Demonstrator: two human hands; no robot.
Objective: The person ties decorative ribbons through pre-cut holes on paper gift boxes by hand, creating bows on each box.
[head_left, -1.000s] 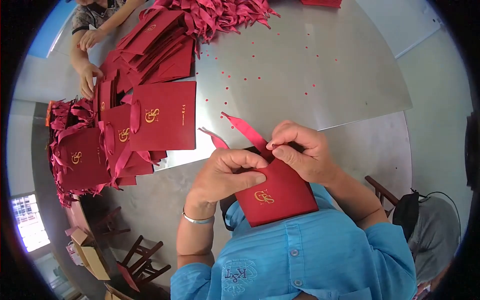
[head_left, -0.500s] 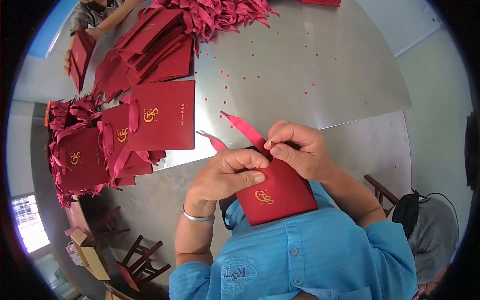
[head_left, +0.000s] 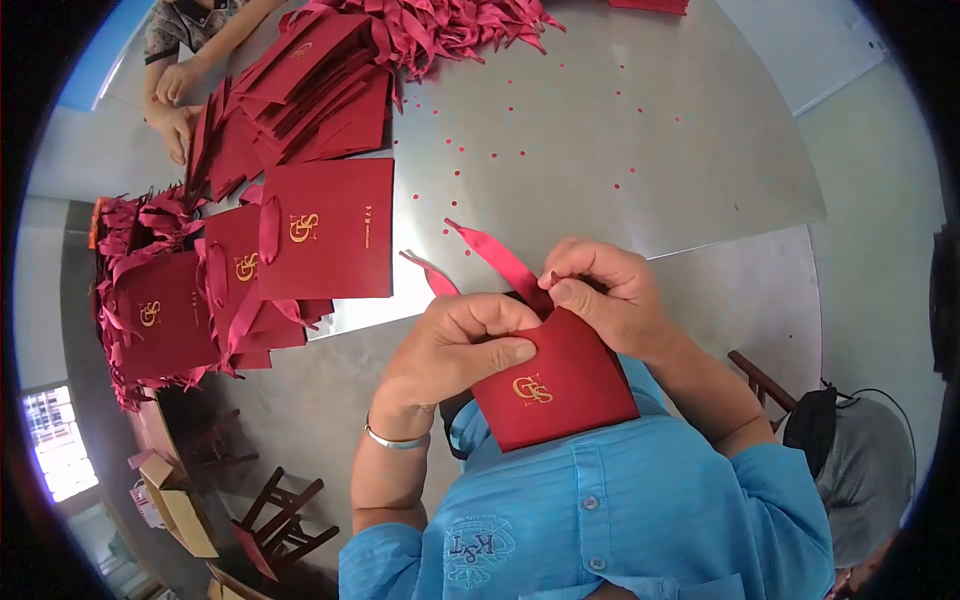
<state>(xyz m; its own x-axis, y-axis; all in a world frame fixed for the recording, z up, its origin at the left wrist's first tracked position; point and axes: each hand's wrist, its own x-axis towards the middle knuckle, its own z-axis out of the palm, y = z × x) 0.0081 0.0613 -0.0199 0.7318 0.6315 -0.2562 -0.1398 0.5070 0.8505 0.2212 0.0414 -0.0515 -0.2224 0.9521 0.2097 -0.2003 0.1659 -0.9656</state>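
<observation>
A small dark red paper gift bag point(head_left: 575, 385) with a gold logo is held upside-tilted against the blue shirt. My left hand point(head_left: 465, 345) grips its upper edge, thumb on the front and fingers behind or inside the opening. At the same edge, my right hand point(head_left: 600, 290) pinches thumb and forefinger on a small dark tip, which looks like a ribbon end. A pink ribbon point(head_left: 495, 255) sticks up from the bag between both hands, and another ribbon end point(head_left: 432, 274) rises behind my left hand. The ribbon's path inside the bag is hidden.
Finished-looking bags with ribbons point(head_left: 325, 230) lie at the table's left edge. Behind them are stacked bags point(head_left: 310, 90) and a heap of pink ribbons point(head_left: 440, 35). Red paper dots dot the metal table point(head_left: 700, 170). Across it are a co-worker's hands point(head_left: 178, 105). Stools point(head_left: 280, 520) stand lower left.
The co-worker has put the red bag down against the stack and let go of it. My hands stay at the bag's edge; my right fingers have shifted slightly.
</observation>
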